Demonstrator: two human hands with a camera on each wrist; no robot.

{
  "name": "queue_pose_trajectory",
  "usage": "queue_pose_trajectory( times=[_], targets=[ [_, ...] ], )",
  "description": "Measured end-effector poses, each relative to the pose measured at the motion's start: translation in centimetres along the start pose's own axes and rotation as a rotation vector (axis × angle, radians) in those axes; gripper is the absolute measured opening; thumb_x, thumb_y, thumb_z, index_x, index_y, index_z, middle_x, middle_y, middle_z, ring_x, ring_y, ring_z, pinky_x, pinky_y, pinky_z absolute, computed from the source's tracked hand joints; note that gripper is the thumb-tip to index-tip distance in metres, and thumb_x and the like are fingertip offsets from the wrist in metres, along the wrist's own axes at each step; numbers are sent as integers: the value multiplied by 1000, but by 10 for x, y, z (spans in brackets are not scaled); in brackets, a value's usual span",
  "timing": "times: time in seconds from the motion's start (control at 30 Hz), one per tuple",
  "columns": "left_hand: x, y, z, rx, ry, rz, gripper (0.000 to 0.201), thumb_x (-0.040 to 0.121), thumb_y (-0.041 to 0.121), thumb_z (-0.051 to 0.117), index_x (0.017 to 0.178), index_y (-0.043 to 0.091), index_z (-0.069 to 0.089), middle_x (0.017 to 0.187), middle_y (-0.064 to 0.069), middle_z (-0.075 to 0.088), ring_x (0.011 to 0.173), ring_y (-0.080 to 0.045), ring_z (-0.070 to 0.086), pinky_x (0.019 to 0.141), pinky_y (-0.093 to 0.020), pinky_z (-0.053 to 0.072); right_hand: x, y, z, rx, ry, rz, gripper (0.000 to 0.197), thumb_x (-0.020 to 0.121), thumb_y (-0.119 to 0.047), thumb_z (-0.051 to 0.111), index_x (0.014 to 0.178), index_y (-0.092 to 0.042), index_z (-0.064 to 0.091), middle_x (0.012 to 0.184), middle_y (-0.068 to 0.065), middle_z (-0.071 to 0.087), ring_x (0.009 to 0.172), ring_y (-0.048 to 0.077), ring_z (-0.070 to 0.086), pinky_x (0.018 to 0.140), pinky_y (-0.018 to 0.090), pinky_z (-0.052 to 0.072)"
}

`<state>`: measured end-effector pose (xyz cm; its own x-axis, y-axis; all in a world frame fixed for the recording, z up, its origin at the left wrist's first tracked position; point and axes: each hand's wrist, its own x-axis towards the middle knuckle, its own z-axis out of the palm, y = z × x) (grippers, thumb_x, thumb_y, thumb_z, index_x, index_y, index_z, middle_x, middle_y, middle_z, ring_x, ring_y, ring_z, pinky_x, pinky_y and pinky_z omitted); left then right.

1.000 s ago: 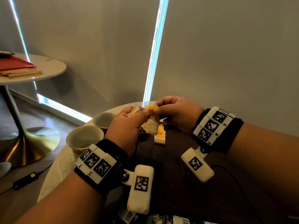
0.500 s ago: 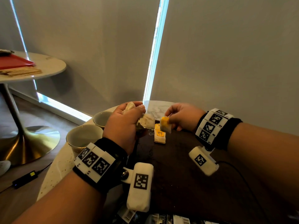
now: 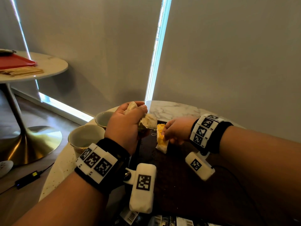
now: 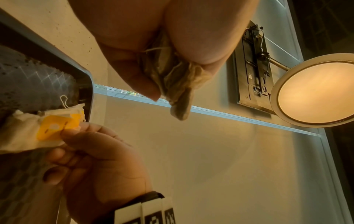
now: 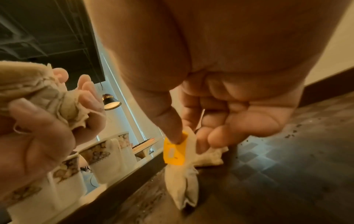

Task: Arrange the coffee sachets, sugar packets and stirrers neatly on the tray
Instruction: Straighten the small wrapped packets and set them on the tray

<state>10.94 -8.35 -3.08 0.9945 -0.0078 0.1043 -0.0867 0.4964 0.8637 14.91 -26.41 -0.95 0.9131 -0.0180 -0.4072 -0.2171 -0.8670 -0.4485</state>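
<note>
- Marble worktop [image 3: 171,110] carries a dark tray [image 3: 179,176].
- Left hand [image 3: 125,126] fingers grip crumpled sachets [image 3: 149,122], as before.
- Right hand [image 3: 176,130], now lower, pinches a yellow-tagged sachet [image 3: 161,139] onto the tray.

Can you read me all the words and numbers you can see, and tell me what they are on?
No text can be read here.
Yellow tag on the sachet under the right hand: print too blurred to read.
Barcode packets at the near table edge: bars only, digits too small.
Wristbands: square black-and-white code patterns, no letters.
Wall panel: marks too small to read.
</note>
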Motion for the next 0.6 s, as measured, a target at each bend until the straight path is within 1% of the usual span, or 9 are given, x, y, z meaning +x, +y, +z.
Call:
queue_pose_trajectory(
  times=[0.07, 0.13, 0.27, 0.37, 0.47, 0.53, 0.6],
  targets=[
    [0, 0, -1, 1, 4, 0, 10, 93, 14, 67, 101, 20, 69, 81, -1, 70, 70, -19, 69, 57, -34, 54, 5, -3, 0, -92, 59, -15, 7, 88, -19, 69, 95, -19, 71, 83, 5, 70, 74, 17, 66, 72, 32, 58],
    [1, -1, -2, 5, 2, -5, 11, 93, 15, 68, 102, 20, 69, 83, -2, 71, 72, -20, 70, 59, -35, 54, 8, -6, 1, -117, 110, -53, 10, 88, -23, 70, 98, -22, 71, 90, 3, 71, 80, 16, 66, 77, 32, 58],
    [2, -1, -2, 15, 4, -2, 11, 93, 14, 68, 102, 21, 69, 84, -3, 72, 74, -21, 71, 61, -36, 56, 10, -9, 3, -220, 195, -105, 21, 90, -25, 69, 109, -17, 73, 101, 1, 71, 96, 18, 66, 85, 32, 55],
    [2, -1, -2, 14, 3, -3, 12, 93, 14, 67, 103, 20, 69, 85, -4, 72, 75, -22, 72, 60, -36, 55, 10, -12, 3, -266, 204, -100, 22, 92, -23, 68, 113, -17, 71, 108, 1, 70, 101, 17, 64, 84, 27, 52],
    [2, -1, -3, 17, 4, -10, 13, 93, 14, 68, 104, 20, 69, 86, -4, 73, 76, -23, 72, 60, -35, 55, 10, -12, 3, -261, 207, -95, 22, 91, -19, 68, 113, -18, 70, 109, 0, 69, 101, 16, 63, 83, 26, 51],
    [1, -1, -2, 16, 6, -14, 13, 93, 14, 68, 105, 20, 69, 86, -4, 72, 76, -23, 72, 61, -36, 56, 11, -10, 3, -250, 219, -87, 22, 90, -18, 70, 112, -19, 71, 108, -2, 69, 98, 14, 63, 78, 24, 51],
    [1, -1, -2, 13, 9, -17, 13, 93, 14, 68, 105, 19, 69, 86, -4, 72, 76, -23, 72, 61, -36, 56, 12, -8, 3, -235, 237, -83, 22, 88, -16, 72, 110, -20, 71, 103, -5, 68, 93, 11, 61, 68, 20, 48]
  ],
)
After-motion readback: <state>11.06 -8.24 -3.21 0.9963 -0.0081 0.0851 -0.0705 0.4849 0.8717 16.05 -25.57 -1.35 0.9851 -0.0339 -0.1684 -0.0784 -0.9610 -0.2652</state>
